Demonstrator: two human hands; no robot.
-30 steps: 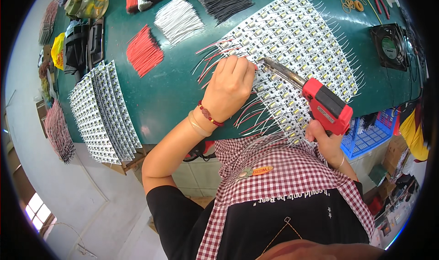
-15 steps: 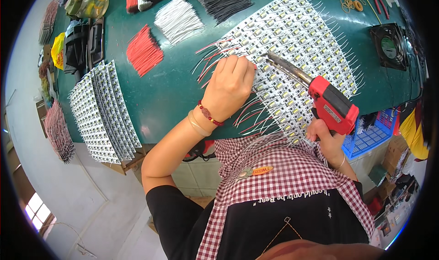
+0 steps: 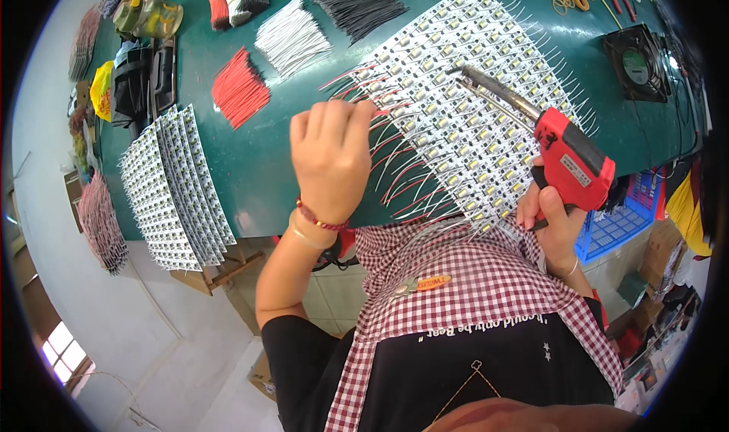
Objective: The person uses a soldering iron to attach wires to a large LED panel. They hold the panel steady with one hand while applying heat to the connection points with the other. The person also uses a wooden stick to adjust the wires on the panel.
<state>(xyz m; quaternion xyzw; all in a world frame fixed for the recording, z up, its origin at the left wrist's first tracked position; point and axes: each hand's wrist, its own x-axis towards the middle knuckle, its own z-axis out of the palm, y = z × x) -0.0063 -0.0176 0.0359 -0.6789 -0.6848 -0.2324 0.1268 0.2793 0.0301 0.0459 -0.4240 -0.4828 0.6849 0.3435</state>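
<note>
A green counter (image 3: 262, 166) with a slight shine spreads out beyond both hands, and on it, just right of the left hand (image 3: 332, 143), lies the white panel of LED boards (image 3: 471, 120), its near-left edge fringed with red, white and black leads. The right hand (image 3: 553, 212) is clamped round the grip of a red-and-black soldering gun (image 3: 573, 158), whose dark tip points over the panel, ahead of that hand and to its left; whether it touches is hard to tell. The left hand has its fingers curled together beside the leads, but the fingertips are hidden, so I cannot tell if they pinch a wire. For clean work, I would lay each bare wire end flat on its pad, touch the tip briefly, then hold the wire still until the solder sets, keeping fingers and attached leads clear of the hot metal. Loose red wires (image 3: 241, 90) lie ahead and left of the left hand, white wires (image 3: 294, 38) and black wires (image 3: 358, 5) farther ahead. More panels (image 3: 178, 193) are stacked well to its left; ahead and right of the right hand stands a fan (image 3: 638, 63), with a blue basket (image 3: 619, 231) below the counter's edge.
</note>
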